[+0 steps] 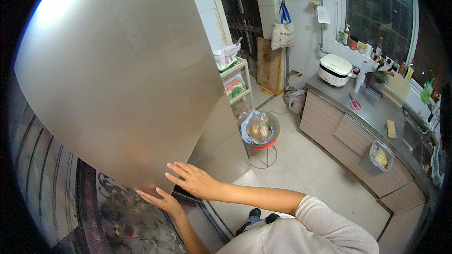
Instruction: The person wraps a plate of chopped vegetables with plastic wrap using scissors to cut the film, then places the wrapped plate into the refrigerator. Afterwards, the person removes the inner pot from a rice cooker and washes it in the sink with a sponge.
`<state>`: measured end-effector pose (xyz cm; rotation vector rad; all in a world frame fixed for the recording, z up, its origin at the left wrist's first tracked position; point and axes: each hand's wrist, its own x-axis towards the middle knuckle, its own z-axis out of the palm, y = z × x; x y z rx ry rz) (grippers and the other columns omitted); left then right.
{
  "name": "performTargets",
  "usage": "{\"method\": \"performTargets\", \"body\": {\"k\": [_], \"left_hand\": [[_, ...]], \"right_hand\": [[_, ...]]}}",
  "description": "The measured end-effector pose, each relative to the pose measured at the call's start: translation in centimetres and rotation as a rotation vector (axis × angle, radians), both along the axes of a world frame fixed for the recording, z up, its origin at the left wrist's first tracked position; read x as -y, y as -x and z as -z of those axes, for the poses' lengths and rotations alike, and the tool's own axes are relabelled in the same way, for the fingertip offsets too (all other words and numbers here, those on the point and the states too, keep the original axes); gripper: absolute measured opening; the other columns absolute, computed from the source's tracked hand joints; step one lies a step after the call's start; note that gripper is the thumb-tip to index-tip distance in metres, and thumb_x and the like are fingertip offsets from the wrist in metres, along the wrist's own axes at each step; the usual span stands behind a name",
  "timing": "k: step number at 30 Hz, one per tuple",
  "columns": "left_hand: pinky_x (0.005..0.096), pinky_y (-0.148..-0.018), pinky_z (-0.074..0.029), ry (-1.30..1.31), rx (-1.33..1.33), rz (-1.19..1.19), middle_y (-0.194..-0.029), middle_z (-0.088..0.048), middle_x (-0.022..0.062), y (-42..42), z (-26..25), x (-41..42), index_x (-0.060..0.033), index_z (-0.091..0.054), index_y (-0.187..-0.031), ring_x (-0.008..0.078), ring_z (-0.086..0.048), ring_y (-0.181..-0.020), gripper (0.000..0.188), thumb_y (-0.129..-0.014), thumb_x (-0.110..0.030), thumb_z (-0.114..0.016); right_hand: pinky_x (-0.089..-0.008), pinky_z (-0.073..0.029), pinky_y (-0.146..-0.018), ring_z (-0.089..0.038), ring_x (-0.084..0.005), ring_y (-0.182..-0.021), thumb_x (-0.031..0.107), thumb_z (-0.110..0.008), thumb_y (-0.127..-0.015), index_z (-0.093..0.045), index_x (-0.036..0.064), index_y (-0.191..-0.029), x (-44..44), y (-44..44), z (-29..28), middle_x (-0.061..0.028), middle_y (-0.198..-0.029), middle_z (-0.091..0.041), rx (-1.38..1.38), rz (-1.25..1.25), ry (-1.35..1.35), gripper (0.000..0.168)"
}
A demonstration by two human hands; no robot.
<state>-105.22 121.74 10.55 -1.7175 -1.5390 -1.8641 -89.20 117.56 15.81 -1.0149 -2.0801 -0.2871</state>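
A silver-beige Haier refrigerator door point(141, 88) fills the left of the view. It stands out at an angle over the lower refrigerator fronts point(222, 141). My left hand point(160, 201) is at the door's near edge, its fingers along the metal and thumb apart. Close beside it, my right hand point(194, 180) reaches across with fingers spread by the door's lower corner. Whether the right fingertips touch the door I cannot tell. Neither hand holds a loose object. The inside of the refrigerator is hidden.
A patterned glass panel point(130, 215) lies left of my arms. Beyond the refrigerator are a shelf rack point(243, 64) and a lined basin point(276, 121) on a stand. At right, a steel counter point(374, 127) carries a rice cooker point(335, 72) and red-handled scissors point(355, 104); a waste bin point(369, 164) hangs in front.
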Motion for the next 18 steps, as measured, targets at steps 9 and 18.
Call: {"method": "performTargets", "body": {"k": [9,18], "left_hand": [[0.0485,-0.104,-0.016,0.01,-0.081,-0.201,-0.144,-0.001,0.0229,1.7,-0.3,-13.4,-0.0091,-0.02,-0.139,0.039,-0.008,-0.132,0.059,-0.089,-0.024,-0.047],[0.048,-0.106,-0.011,0.427,-0.085,0.118,-0.145,0.003,0.0183,-1.8,3.6,-22.3,-0.0085,-0.014,-0.14,0.0355,-0.003,-0.133,0.061,-0.091,-0.036,-0.04]], "right_hand": [[-0.04,-0.03,-0.101,-0.033,-0.0335,-0.124,0.009,-0.051,-0.075,-0.039,0.002,-0.126,-8.8,1.1,1.4,-0.0202,-0.138,-0.026,0.131,0.202,-0.015,0.054],[-0.0413,-0.031,-0.1,-0.032,-0.0337,-0.124,0.007,-0.057,-0.071,-0.037,0.002,-0.128,-12.3,-1.1,3.1,-0.0202,-0.138,-0.026,0.044,0.313,0.134,0.06]]}}
